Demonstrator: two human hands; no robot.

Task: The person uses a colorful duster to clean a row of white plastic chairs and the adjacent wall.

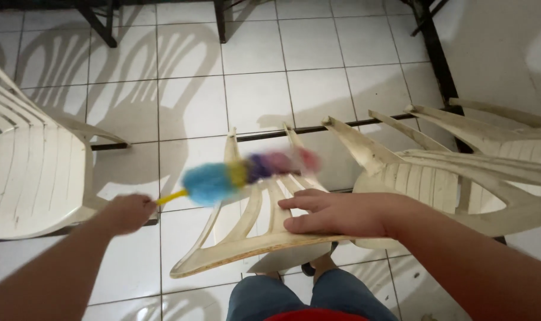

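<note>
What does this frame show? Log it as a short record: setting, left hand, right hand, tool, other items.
setting: white tiled floor with white plastic chairs
left hand: left hand grips the yellow handle of a duster
right hand: right hand lies flat on the top edge of the tipped chair back
tool: multicoloured feather duster, motion-blurred, over the chair's slats
other items: upright chair at left; stacked chairs at right; black metal frame behind

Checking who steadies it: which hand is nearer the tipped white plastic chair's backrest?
Right. The right hand lies flat on the tipped white plastic chair's backrest; the left hand is off to its left, gripping the multicoloured fluffy duster.
</note>
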